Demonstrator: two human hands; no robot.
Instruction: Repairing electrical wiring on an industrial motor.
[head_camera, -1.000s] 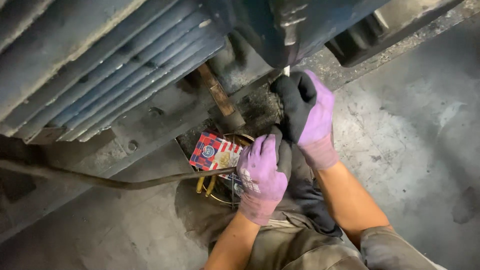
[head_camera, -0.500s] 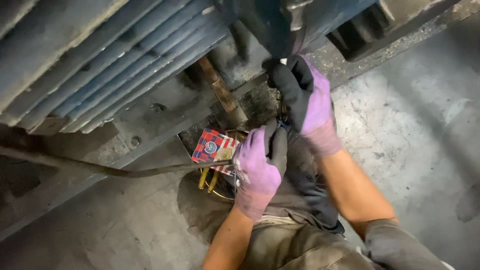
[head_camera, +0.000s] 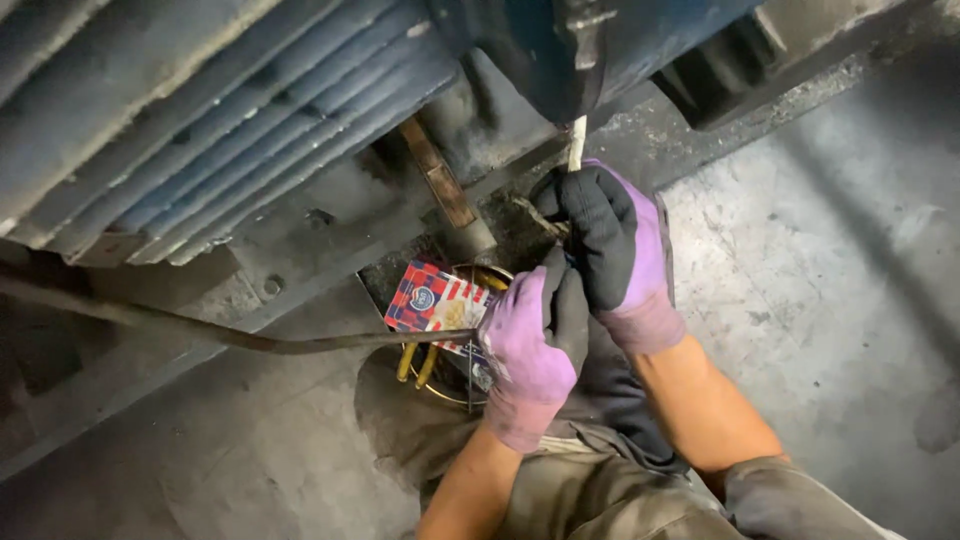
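White stick (head_camera: 576, 142) pinched by right hand (head_camera: 610, 255), left hand (head_camera: 530, 345) gripping tin's (head_camera: 440, 300) rim, machine close overhead.

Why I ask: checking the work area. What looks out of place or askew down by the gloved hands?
A red-and-blue checked tin lid lies tilted across a round tin of yellow sticks, under the grimy machine, beside the left hand.

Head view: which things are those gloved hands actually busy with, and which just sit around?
In hand:
right hand holding a thin white stick
left hand at the round tin
checked packet in the tin

Just around:
ribbed machine housing
dark hose
concrete floor
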